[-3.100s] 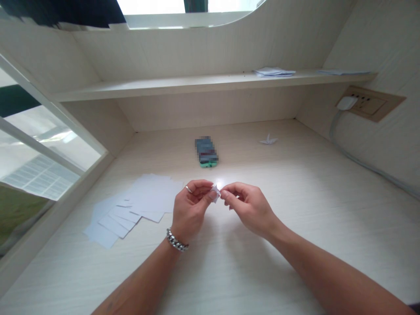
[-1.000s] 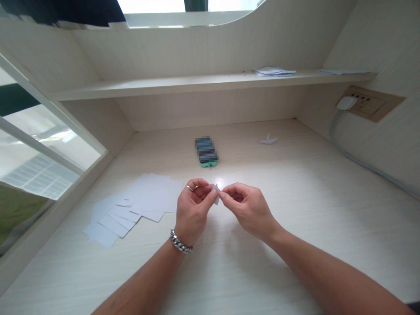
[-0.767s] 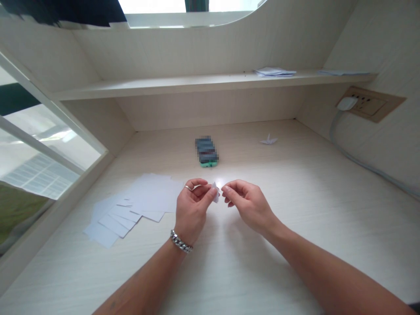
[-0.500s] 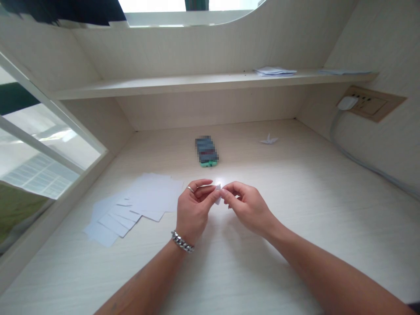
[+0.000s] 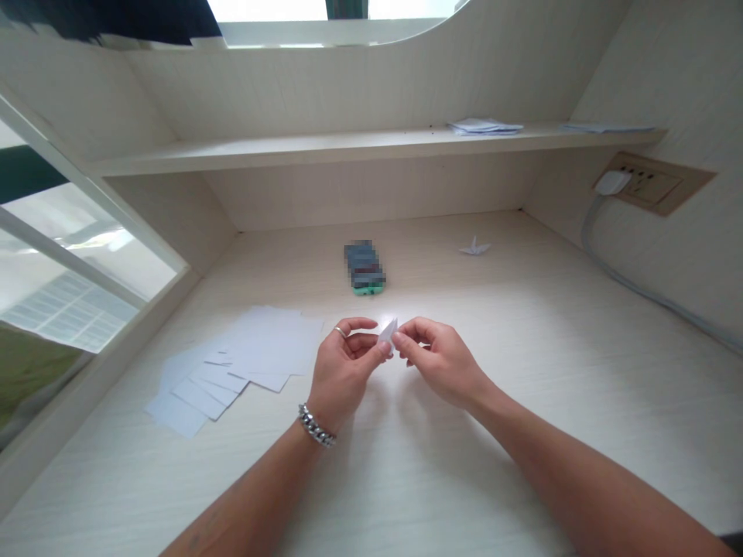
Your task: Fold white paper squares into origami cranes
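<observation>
Between my two hands, above the desk, is a small piece of folded white paper with a point facing up. My left hand pinches its lower left part between thumb and fingers; a ring and a chain bracelet are on that side. The fingertips of my right hand close on the paper's right edge. Part of the paper is hidden behind the fingers. Loose white paper sheets lie fanned out to the left of my left hand.
A phone, blurred out, with a green edge lies beyond my hands. A folded paper crane sits at the back right. Folded papers rest on the shelf. A cable runs from the wall socket along the right.
The folded paper has turned between my fingers and shows a broader face, its tip higher. My right fingers have shifted slightly on its edge.
</observation>
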Demonstrator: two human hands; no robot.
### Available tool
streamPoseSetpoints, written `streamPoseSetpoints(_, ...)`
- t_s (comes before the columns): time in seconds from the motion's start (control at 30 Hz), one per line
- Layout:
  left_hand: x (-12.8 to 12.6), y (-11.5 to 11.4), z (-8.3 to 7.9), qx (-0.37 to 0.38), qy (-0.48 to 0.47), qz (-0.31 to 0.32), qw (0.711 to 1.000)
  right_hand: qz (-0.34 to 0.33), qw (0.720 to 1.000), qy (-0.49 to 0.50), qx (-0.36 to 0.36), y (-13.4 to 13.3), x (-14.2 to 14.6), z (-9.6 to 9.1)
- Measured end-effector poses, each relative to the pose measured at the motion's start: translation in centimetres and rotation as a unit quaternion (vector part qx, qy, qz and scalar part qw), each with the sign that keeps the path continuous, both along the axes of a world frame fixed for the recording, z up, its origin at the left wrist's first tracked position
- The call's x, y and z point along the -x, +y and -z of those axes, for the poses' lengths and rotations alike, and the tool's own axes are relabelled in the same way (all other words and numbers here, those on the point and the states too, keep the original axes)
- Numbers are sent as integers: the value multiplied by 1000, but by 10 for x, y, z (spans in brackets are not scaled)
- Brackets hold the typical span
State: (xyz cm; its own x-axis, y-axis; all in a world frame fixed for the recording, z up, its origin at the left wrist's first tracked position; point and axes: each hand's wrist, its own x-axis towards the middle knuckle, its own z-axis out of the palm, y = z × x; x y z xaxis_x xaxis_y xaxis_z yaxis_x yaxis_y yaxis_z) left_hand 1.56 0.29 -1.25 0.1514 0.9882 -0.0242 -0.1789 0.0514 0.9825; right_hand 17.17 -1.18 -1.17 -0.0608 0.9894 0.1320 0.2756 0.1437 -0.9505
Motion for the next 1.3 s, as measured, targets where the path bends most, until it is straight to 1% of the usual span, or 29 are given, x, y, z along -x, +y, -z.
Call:
streamPoseSetpoints(0.17,2,2,-1,22,-8,24,999,-4,1000,-5,-8,-1,1,-1)
streamPoseSetpoints(0.3,4,2,-2,16,1,21,1000,-25,999,31,4,1,0,2)
streamPoseSetpoints(0.4,5,3,-2,12,9,33,999,-27,998,54,1,3,-2,2)
streamPoseSetpoints(0.57,7,4,3,-3,39,52,998,-32,997,72,10,4,-5,3)
streamPoseSetpoints(0.67,8,5,5,0,38,63,997,-24,996,80,12,6,-7,2)
streamPoseSetpoints(0.77,9,6,5,14,18,77,997,-33,988,134,66,7,-9,-2)
streamPoseSetpoints(0.87,10,8,6,18,10,84,996,-55,968,209,130,7,-9,-6)
streamPoseSetpoints(0.93,10,10,7,11,5,87,996,-76,956,239,152,7,-8,-7)
streamPoseSetpoints(1.0,11,11,9,8,-7,92,996,-89,951,248,159,7,-8,-5)
streamPoseSetpoints(1.13,10,12,12,7,-7,88,996,-80,962,219,142,8,-6,0)
streamPoseSetpoints(1.3,9,12,12,5,12,66,998,-55,981,173,73,9,-4,5)
